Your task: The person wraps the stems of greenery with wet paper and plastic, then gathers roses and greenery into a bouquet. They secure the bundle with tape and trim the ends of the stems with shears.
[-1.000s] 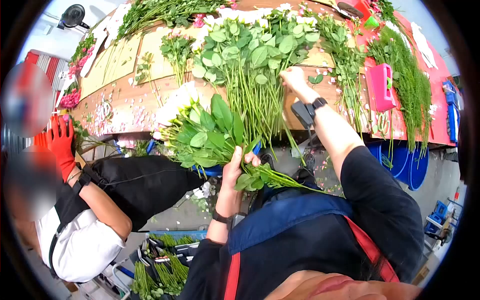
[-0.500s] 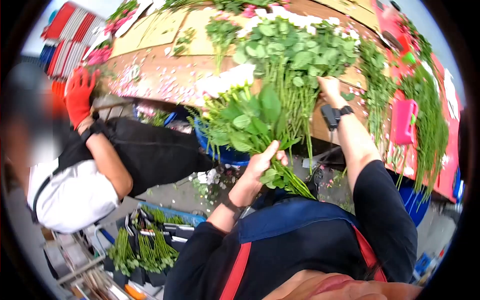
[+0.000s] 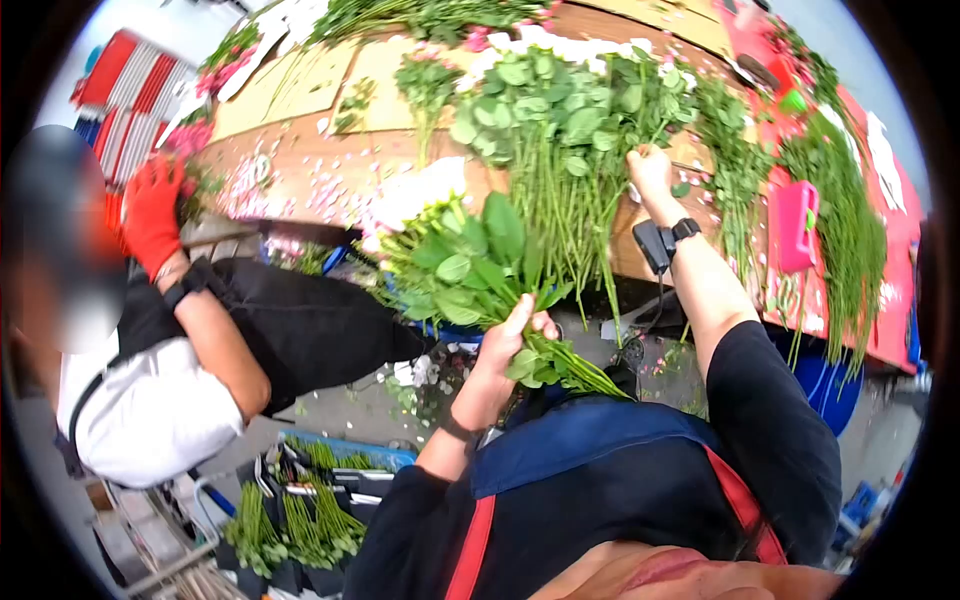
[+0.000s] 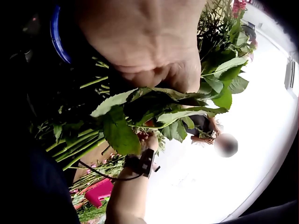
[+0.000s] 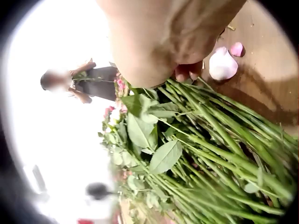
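My left hand point(image 3: 508, 340) grips a leafy bunch point(image 3: 455, 262) around its stems, thumb raised along them; white blooms lie at its upper left and the cut ends point lower right. In the left wrist view, leaves point(image 4: 122, 130) stick out below the left hand point(image 4: 149, 42). My right hand point(image 3: 652, 172) is at the right side of a large pile of white flowers point(image 3: 560, 110) on the table. In the right wrist view, the right hand point(image 5: 173, 37) has its fingers curled at the upper stems point(image 5: 224, 135), pinching there; its grip is partly hidden.
Pink petals point(image 3: 330, 190) litter the wooden table point(image 3: 300, 150). A pink holder point(image 3: 795, 228) and long green foliage point(image 3: 845, 240) are at right. Another person with a red glove point(image 3: 153, 215) sits at left. Blue buckets point(image 3: 830, 395) stand below, and a crate of stems point(image 3: 310, 525) is on the floor.
The head view has turned, so table and pile appear farther right than at first. The left hand still grips its bunch; the right hand remains at the pile's right side.
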### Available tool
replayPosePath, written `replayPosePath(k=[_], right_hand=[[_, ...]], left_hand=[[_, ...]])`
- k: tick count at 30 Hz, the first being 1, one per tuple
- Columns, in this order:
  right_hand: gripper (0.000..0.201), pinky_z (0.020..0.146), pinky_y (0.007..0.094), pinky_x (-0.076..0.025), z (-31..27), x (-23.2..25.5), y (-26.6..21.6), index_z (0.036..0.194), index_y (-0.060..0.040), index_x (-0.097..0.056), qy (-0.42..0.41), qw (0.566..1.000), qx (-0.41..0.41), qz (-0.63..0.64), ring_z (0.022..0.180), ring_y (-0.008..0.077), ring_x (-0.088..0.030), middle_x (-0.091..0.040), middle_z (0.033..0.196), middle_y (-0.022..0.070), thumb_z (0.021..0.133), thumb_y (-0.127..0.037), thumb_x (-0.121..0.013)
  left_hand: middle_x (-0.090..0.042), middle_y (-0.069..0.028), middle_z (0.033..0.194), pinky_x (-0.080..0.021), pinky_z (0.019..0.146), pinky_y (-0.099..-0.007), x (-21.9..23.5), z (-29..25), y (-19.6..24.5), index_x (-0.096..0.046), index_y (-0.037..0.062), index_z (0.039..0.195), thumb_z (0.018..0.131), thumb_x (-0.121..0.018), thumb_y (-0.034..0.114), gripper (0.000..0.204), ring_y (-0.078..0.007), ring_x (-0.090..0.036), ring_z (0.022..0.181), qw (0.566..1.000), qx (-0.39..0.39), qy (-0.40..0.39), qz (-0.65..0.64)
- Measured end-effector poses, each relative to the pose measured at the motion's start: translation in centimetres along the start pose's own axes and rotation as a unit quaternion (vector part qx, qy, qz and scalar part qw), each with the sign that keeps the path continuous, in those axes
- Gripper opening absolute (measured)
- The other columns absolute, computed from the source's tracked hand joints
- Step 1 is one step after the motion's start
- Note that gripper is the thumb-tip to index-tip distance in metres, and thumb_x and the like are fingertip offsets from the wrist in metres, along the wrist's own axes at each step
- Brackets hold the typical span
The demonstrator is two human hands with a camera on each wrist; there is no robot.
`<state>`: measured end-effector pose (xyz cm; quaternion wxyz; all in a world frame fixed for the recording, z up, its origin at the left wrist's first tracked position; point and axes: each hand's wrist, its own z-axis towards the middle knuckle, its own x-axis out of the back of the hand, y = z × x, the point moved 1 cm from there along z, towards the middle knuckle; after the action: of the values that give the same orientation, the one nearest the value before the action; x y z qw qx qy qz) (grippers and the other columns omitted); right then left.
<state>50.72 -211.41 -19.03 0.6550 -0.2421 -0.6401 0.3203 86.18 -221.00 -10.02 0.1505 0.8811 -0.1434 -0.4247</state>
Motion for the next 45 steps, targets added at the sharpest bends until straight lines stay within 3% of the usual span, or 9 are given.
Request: replayPosePath(k=[4,7,11,15,21,33,37,41,45], right_hand=[[0.016,0.064,0.0306,-0.049,-4.3,7.9,-4.7,0.087,0.0011,-0.059,0.001,0.985,0.08,0.152,0.072,0.0163,-0.061,-0.064,0.075,0.0094,0.089,-0.014,-0.053],[0.014,0.064,0.0239,-0.047,-5.8,13.0,-5.3,0.098,-0.0018,-0.059,-0.021,0.896,0.137,0.422,0.073,0.0112,-0.059,-0.062,0.081,0.0034,0.093,-0.009,-0.049],[0.024,0.056,0.0178,-0.041,-7.4,23.7,-6.8,0.117,-0.0019,-0.054,0.063,0.938,0.185,0.287,0.067,0.0067,-0.053,-0.054,0.077,0.0001,0.096,-0.01,-0.045],[0.024,0.05,0.0167,-0.036,-13.8,28.4,-8.5,0.112,-0.0022,-0.059,-0.031,0.955,0.114,0.274,0.058,0.0028,-0.046,-0.054,0.07,-0.002,0.096,-0.015,-0.047],[0.014,0.059,0.027,-0.046,-22.3,22.9,-5.1,0.101,0.0032,-0.059,-0.151,0.965,0.197,0.088,0.064,0.017,-0.058,-0.062,0.082,0.0102,0.088,-0.001,-0.055],[0.052,0.081,0.0419,-0.045,-20.9,27.2,0.8,0.125,0.0057,-0.046,-0.205,0.931,0.293,-0.077,0.091,0.0367,-0.057,-0.057,0.102,0.022,0.088,-0.028,-0.061],[0.099,0.098,0.0426,-0.041,-19.1,29.5,5.0,0.138,0.0096,-0.022,-0.322,0.925,0.201,0.013,0.115,0.0424,-0.05,-0.047,0.126,0.0325,0.071,-0.039,-0.076],[0.087,0.084,0.0436,-0.05,-16.4,32.3,8.3,0.139,0.0053,-0.021,-0.304,0.951,0.046,-0.012,0.098,0.0421,-0.059,-0.057,0.107,0.0332,0.069,-0.011,-0.069],[0.064,0.085,0.0453,-0.048,-11.6,36.9,13.6,0.124,0.0078,-0.042,-0.247,0.962,0.105,0.046,0.097,0.0422,-0.059,-0.06,0.1,0.0315,0.069,-0.01,-0.068]], left_hand=[[-0.046,-0.0001,0.073,-0.047,0.073,-0.0336,0.3,0.3,-0.1,-0.048,0.012,0.109,0.096,-0.053,0.032,0.024,-0.0189,-0.054,0.076,0.999,-0.005,-0.051,-0.019],[-0.047,-0.0009,0.072,-0.047,0.072,-0.0338,0.2,1.2,-0.2,-0.049,0.0124,0.105,0.096,-0.052,0.033,0.022,-0.0196,-0.054,0.074,0.997,-0.003,-0.073,-0.015],[-0.054,-0.0034,0.073,-0.047,0.067,-0.0308,-3.2,0.9,0.9,-0.054,0.0079,0.084,0.093,-0.056,0.04,0.034,-0.0178,-0.055,0.071,0.995,0.012,-0.062,0.075],[-0.058,-0.0038,0.074,-0.048,0.064,-0.0285,-5.6,1.6,0.1,-0.058,0.0063,0.082,0.089,-0.061,0.045,0.039,-0.0153,-0.058,0.069,0.989,-0.005,-0.079,0.127],[-0.066,-0.0077,0.083,-0.052,0.07,-0.0296,-8.6,3.7,-2.6,-0.065,0.0038,0.095,0.088,-0.066,0.029,0.026,-0.0169,-0.063,0.077,0.952,-0.094,-0.22,0.191],[-0.045,-0.0025,0.139,-0.038,0.104,-0.0315,-17.8,0.3,-8.2,-0.035,0.012,0.142,0.093,-0.056,0.036,0.058,-0.0144,-0.043,0.128,0.954,0.069,-0.2,0.212],[-0.056,-0.0038,0.122,-0.048,0.089,-0.0302,-21.3,5.5,-14.9,-0.049,0.0064,0.129,0.092,-0.057,0.038,0.05,-0.0128,-0.056,0.107,0.973,-0.027,-0.11,0.199],[-0.063,-0.0051,0.104,-0.052,0.08,-0.0312,-25.7,8.5,-20.8,-0.056,0.0079,0.115,0.091,-0.059,0.038,0.038,-0.0159,-0.062,0.091,0.994,-0.01,-0.078,0.069],[-0.062,-0.0092,0.113,-0.047,0.095,-0.035,-29.7,9.2,-23.0,-0.052,0.003,0.124,0.09,-0.06,0.04,0.051,-0.0211,-0.06,0.104,0.973,0.003,-0.186,0.139]])
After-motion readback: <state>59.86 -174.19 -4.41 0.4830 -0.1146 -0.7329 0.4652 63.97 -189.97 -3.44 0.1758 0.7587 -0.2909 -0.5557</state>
